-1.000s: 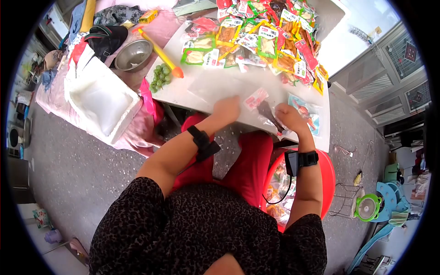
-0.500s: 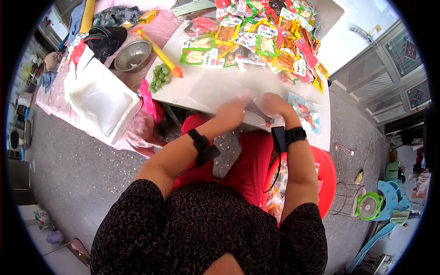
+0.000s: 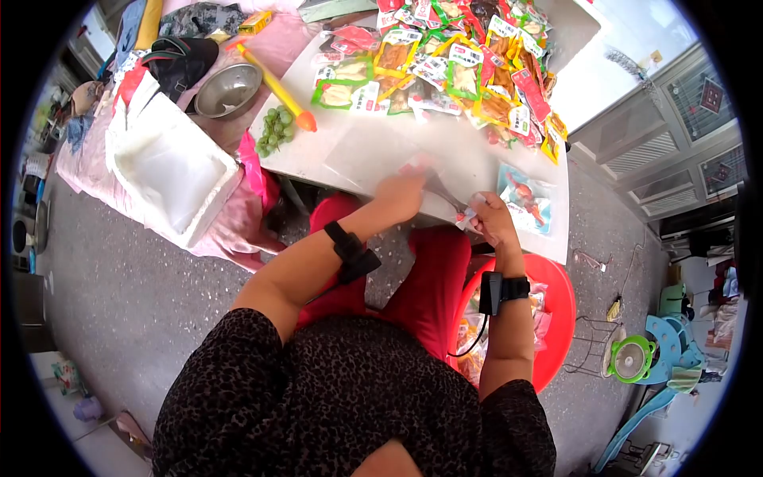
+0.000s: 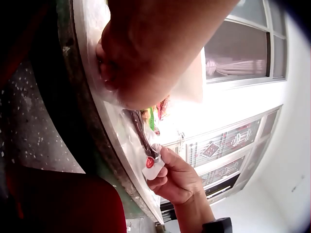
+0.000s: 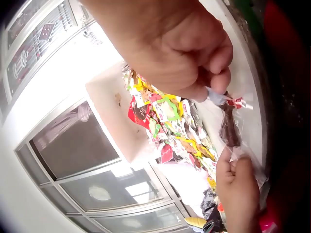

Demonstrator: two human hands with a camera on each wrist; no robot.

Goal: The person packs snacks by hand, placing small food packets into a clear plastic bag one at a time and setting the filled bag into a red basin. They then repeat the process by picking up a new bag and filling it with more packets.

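A clear packet with a long dark brown piece inside [image 5: 230, 125] is stretched between both hands at the table's near edge. My right hand [image 3: 494, 219] pinches one end of it, beside a small white and red label [image 4: 150, 162]. The other end is gripped by my left hand [image 3: 400, 195], its fingers curled on the plastic in the right wrist view. Blur hides the left fingertips in the head view. A blue-white packet with a reddish item [image 3: 526, 199] lies on the table right of my right hand.
Many colourful packets [image 3: 465, 70] are heaped at the table's back. Green grapes [image 3: 275, 131] and a yellow-orange tube [image 3: 276, 87] lie left. A white foam box [image 3: 173, 171] and metal bowl [image 3: 228, 91] stand on pink cloth. A red tub [image 3: 560, 318] holds packets below right.
My right hand has moved toward my left hand, then back down and right with its end of the packet. My left hand has shifted slightly right, keeping its grip.
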